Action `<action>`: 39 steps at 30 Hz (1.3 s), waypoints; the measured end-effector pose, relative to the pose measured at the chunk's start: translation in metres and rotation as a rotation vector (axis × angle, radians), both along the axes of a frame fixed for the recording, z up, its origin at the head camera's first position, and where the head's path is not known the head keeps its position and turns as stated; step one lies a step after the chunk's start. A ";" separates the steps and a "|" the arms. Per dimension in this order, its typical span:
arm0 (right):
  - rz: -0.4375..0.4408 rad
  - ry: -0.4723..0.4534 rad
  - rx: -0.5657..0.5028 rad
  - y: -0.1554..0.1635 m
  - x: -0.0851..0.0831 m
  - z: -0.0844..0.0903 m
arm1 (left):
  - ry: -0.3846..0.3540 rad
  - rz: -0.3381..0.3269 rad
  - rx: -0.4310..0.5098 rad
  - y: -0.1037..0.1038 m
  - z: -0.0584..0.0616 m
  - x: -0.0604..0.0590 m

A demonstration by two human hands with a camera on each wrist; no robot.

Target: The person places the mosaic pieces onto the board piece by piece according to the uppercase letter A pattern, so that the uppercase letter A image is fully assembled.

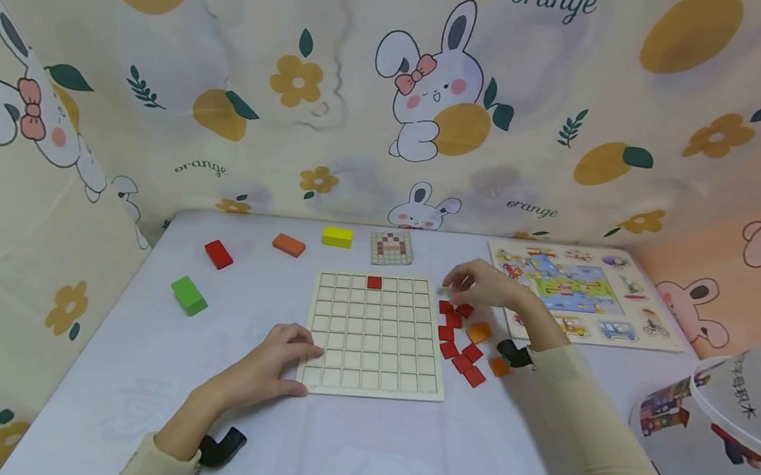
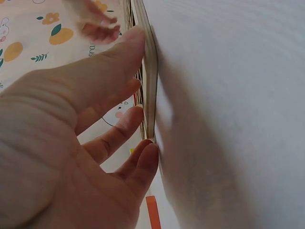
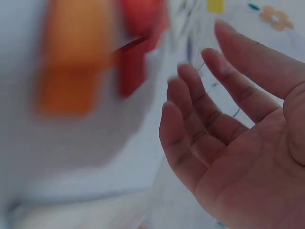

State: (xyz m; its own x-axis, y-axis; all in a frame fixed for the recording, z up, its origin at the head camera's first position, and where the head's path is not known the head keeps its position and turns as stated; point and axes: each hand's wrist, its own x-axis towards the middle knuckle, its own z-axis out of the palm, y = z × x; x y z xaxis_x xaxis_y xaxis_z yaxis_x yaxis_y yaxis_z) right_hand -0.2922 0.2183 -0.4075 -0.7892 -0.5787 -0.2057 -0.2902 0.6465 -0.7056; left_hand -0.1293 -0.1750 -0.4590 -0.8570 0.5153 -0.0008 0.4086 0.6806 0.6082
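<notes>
A pale wooden grid board (image 1: 373, 326) lies on the table, with one red square tile (image 1: 374, 282) in its top row. My left hand (image 1: 277, 360) rests at the board's left edge, fingers fairly straight, fingertips touching the rim; the left wrist view shows the board's side edge (image 2: 150, 71) against them. Right of the board, my right hand (image 1: 484, 283) hovers over the upper end of a loose group of red tiles (image 1: 463, 363). Its fingers are loosely bent, and the right wrist view shows nothing between the thumb and fingers (image 3: 190, 124). Orange tiles (image 1: 478, 332) lie beside the red ones.
Behind the board lie a small pattern card (image 1: 391, 247), a yellow block (image 1: 337, 237) and an orange block (image 1: 289, 244). A red block (image 1: 219, 254) and a green block (image 1: 189, 295) are at left. A picture puzzle board (image 1: 657, 304) and a white bucket (image 1: 706, 442) stand right.
</notes>
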 end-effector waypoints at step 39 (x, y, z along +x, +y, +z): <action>-0.131 0.063 0.103 0.016 0.019 -0.022 | -0.043 -0.003 0.040 -0.004 0.000 -0.002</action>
State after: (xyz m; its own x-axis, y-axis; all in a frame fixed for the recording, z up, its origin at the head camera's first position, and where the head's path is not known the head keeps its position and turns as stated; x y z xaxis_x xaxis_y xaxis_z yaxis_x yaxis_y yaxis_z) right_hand -0.2729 0.2344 -0.4292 -0.8696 -0.4487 -0.2062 -0.2405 0.7496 -0.6167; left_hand -0.1317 -0.1792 -0.4585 -0.8550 0.5183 -0.0169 0.3836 0.6540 0.6520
